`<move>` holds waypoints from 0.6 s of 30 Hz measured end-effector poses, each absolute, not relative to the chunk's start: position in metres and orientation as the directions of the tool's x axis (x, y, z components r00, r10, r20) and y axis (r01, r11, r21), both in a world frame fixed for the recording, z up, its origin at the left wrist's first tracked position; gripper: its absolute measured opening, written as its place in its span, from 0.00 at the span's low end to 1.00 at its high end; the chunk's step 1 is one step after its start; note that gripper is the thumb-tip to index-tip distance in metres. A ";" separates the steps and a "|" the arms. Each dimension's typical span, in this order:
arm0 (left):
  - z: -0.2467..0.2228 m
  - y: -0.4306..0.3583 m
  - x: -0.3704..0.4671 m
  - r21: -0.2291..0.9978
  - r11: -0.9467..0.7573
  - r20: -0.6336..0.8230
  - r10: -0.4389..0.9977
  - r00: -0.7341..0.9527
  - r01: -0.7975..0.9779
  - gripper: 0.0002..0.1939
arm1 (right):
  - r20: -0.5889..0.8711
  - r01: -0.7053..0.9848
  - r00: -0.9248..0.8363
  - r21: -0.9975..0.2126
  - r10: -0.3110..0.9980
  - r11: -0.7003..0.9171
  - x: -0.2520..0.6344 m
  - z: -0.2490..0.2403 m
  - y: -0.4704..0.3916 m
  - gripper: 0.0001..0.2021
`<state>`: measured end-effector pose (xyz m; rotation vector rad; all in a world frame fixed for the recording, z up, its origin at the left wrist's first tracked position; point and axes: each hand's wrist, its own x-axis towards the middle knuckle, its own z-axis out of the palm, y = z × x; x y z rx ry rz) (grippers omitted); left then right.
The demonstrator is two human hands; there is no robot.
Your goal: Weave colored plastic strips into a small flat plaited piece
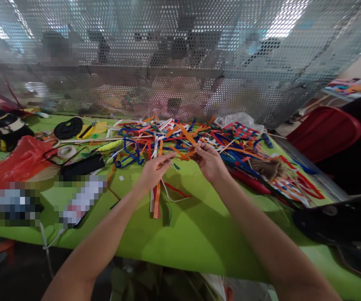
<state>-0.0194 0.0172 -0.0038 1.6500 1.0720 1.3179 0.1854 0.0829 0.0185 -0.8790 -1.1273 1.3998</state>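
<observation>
A folded orange strip [185, 156] is held up over the green table between my two hands. My right hand [210, 162] is closed, pinching the strip between thumb and fingertips, and one length of it angles up and away to the left. My left hand [157, 169] has its fingers pressed together at the strip's left end; the exact grip there is partly hidden. Orange and white strips [157, 202] pass below my left hand and lie toward the front. A thin red strip [177, 190] lies beside them. Behind the hands spreads a heap of coloured strips [149, 136].
A perforated metal screen [180, 83] rises behind the green table [193, 238]. On the left are a red plastic bag [26, 156], a tape roll [66, 151], a yellow cutter [87, 130] and a black case [83, 166]. To the right are brown fibre [266, 167] and a red chair [324, 129].
</observation>
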 end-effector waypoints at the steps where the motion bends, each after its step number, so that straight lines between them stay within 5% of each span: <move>1: -0.004 0.017 -0.019 0.916 -0.365 0.350 0.930 0.113 0.168 0.15 | 0.066 -0.297 -0.144 -0.955 0.987 0.021 0.184 0.017 0.083 0.18; 13: -0.021 0.024 -0.019 0.916 -0.299 0.323 0.945 -0.051 0.266 0.10 | 0.109 -0.250 -0.045 -0.964 0.993 0.094 0.186 0.009 0.084 0.14; 18: -0.020 0.025 -0.023 0.900 -0.286 0.330 0.940 -0.084 0.329 0.02 | 0.265 0.233 0.074 -0.942 0.962 0.241 0.208 0.003 0.105 0.12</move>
